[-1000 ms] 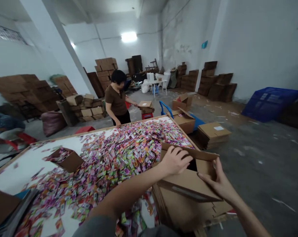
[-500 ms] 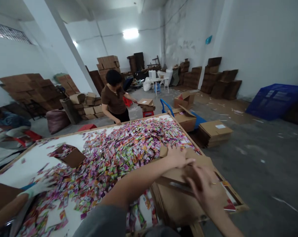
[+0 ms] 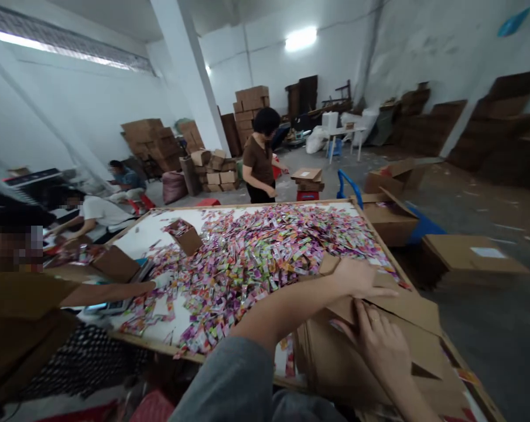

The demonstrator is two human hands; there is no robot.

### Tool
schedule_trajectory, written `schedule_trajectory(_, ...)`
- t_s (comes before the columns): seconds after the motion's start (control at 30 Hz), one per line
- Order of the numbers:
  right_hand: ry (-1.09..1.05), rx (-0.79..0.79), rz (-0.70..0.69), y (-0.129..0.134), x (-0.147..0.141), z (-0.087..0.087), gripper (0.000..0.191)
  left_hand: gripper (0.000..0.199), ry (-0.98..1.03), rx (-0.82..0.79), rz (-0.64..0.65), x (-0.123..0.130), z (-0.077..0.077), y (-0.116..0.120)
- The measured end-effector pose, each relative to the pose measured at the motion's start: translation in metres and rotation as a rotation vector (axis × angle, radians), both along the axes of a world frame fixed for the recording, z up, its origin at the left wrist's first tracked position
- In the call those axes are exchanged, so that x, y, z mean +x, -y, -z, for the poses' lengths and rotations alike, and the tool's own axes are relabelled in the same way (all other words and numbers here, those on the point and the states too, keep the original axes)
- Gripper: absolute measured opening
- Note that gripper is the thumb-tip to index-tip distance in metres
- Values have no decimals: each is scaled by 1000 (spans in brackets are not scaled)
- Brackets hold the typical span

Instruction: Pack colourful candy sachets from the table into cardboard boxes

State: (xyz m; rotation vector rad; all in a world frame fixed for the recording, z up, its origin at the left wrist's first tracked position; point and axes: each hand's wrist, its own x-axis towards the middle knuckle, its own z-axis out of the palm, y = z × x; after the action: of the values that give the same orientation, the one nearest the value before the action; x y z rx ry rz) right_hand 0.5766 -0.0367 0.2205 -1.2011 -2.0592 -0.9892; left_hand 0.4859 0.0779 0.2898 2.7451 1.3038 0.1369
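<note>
On the table's near right corner, a partly folded cardboard box (image 3: 416, 346) lies over a stack of flat cardboard (image 3: 330, 357). My left hand (image 3: 356, 278) reaches across and presses on its far flaps, the thumb pointing right and most of the fingers hidden. Just below it, my right hand (image 3: 383, 340) grips a flap, its thumb on the left and its ringed fingers bent on the board. The two hands almost touch. Left of them spreads a heap of small colourful packets (image 3: 265, 252).
A co-worker's gloved hand (image 3: 163, 280) reaches into the packets at left, near a scale (image 3: 110, 305). Another person (image 3: 260, 158) stands at the table's far side. A small open box (image 3: 188, 239) sits among the packets. Stacked cardboard (image 3: 471, 258) and an open carton (image 3: 387, 217) stand right.
My view has swung left, bringing more co-workers in. My right hand has moved in close to the left one and pressed the raised box flap flatter.
</note>
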Motion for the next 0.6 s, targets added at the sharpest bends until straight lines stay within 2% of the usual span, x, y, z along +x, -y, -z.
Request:
schedule_trajectory(0.1, 64, -5, -40, 1, -1, -5, 39, 76, -11, 74, 30, 0, 10, -4)
schedule_trajectory(0.23, 106, -19, -112, 3, -2, -1, 43, 72, -4, 180, 21, 1, 19, -10)
schedule_trajectory(0.37, 102, -12, -186, 0, 0, 3, 46, 69, 20, 135, 0, 3, 27, -19)
schedule_trajectory(0.5, 77, -18, -192, -6, 2, 2, 48, 67, -19, 92, 12, 7, 25, -27)
schedule_trajectory(0.6, 38, -43, -177, -9, 4, 5, 50, 61, -66, 87, 36, 9, 18, -24)
